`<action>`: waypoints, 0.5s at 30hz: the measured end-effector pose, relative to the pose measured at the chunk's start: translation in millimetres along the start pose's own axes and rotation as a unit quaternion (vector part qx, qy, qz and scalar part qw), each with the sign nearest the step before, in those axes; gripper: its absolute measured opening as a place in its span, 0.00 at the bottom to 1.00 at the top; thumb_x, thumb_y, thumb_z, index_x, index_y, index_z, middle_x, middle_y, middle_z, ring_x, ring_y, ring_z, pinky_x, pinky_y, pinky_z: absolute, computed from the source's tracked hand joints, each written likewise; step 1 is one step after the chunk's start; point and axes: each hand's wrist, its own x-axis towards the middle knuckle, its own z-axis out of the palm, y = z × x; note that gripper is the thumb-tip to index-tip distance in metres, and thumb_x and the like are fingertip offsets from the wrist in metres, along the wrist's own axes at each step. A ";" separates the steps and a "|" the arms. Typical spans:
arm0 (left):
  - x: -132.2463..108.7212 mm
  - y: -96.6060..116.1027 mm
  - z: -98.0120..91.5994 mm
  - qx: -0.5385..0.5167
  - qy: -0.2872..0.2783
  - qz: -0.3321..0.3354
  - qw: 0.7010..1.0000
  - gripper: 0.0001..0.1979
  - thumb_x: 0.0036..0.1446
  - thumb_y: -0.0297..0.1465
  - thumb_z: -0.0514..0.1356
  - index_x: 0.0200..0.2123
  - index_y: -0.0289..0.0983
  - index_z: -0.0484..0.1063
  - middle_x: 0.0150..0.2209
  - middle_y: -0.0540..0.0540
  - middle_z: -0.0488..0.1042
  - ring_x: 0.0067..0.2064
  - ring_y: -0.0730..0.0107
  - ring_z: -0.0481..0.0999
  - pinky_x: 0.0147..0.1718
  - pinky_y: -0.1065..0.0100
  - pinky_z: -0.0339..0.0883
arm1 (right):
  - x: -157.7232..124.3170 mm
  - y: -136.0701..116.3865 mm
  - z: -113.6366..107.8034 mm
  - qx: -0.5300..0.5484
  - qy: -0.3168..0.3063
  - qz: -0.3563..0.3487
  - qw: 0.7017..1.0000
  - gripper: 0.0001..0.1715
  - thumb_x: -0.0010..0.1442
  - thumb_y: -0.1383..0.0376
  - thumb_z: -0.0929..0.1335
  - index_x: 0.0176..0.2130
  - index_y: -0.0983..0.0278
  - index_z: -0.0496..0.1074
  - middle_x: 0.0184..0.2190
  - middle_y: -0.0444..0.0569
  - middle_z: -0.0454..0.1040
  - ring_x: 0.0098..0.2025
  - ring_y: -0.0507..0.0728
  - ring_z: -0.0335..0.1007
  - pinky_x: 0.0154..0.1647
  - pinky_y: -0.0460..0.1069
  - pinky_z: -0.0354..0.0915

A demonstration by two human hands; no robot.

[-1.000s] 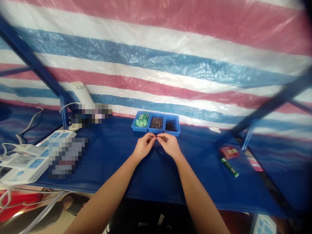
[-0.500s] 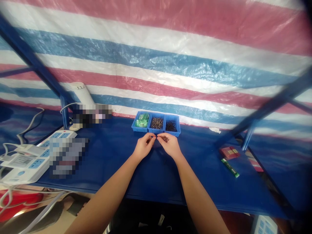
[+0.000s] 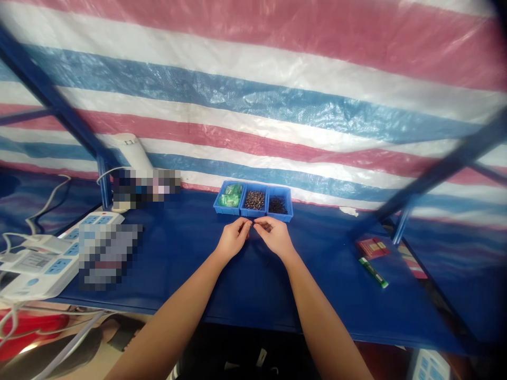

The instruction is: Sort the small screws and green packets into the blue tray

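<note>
Blue tabletop, three bins just beyond both hands

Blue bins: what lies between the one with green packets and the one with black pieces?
In the head view, a third blue bin, holding small gold-brown pieces, sits between them.

Surface: smooth, painted look, satin sheen. Sheet behind its back edge: woven plastic, glossy, creased. Bins near that edge: smooth plastic, faint shine; packets in the left one: shiny film; pieces in the middle one: metallic glint. Power strip, front left corner: smooth plastic.
</note>
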 end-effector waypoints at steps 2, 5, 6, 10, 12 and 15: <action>-0.4 0.3 -0.4 -0.002 0.001 0.000 1.000 0.16 0.65 0.41 0.52 0.34 0.37 0.73 0.23 0.51 0.72 0.25 0.73 0.72 0.27 0.73 0.64 | 0.2 -0.6 -0.1 -0.009 0.004 -0.004 1.000 0.11 0.57 0.63 0.69 0.40 0.61 0.79 0.34 0.47 0.80 0.33 0.56 0.75 0.35 0.50 0.70; -1.2 -0.2 0.0 -0.030 -0.004 0.003 1.000 0.15 0.64 0.41 0.54 0.40 0.37 0.74 0.25 0.51 0.74 0.26 0.72 0.73 0.27 0.72 0.66 | 0.9 -0.6 -0.7 -0.005 0.018 -0.003 1.000 0.11 0.58 0.62 0.68 0.39 0.61 0.79 0.35 0.47 0.80 0.34 0.56 0.75 0.36 0.50 0.70; -1.5 -0.7 0.4 -0.037 -0.007 0.007 0.999 0.15 0.63 0.41 0.55 0.43 0.37 0.75 0.25 0.50 0.74 0.26 0.72 0.73 0.27 0.72 0.66 | 1.2 -0.3 -0.8 0.002 0.021 0.000 1.000 0.10 0.58 0.61 0.68 0.38 0.61 0.79 0.34 0.47 0.80 0.34 0.56 0.75 0.36 0.50 0.70; -1.8 -4.0 2.6 -0.038 -0.011 0.033 0.999 0.17 0.61 0.40 0.58 0.47 0.37 0.75 0.25 0.50 0.74 0.26 0.72 0.73 0.29 0.71 0.68 | 1.1 1.3 -0.6 0.025 0.025 0.039 0.999 0.12 0.58 0.58 0.69 0.37 0.61 0.79 0.33 0.48 0.81 0.33 0.57 0.77 0.37 0.51 0.71; -1.5 -5.7 3.6 -0.027 -0.012 0.042 0.999 0.18 0.60 0.40 0.59 0.49 0.37 0.76 0.25 0.51 0.74 0.26 0.73 0.72 0.29 0.72 0.68 | 0.4 0.9 0.3 0.023 0.026 0.062 0.997 0.13 0.58 0.56 0.69 0.34 0.62 0.79 0.31 0.48 0.80 0.33 0.58 0.77 0.36 0.51 0.71; -0.6 -7.5 4.5 -0.005 0.001 0.044 0.999 0.17 0.60 0.39 0.60 0.48 0.38 0.76 0.26 0.51 0.75 0.26 0.74 0.72 0.30 0.72 0.69 | -1.1 -1.7 2.3 0.034 0.013 0.086 0.996 0.14 0.57 0.55 0.70 0.31 0.62 0.79 0.29 0.48 0.80 0.32 0.58 0.77 0.35 0.50 0.71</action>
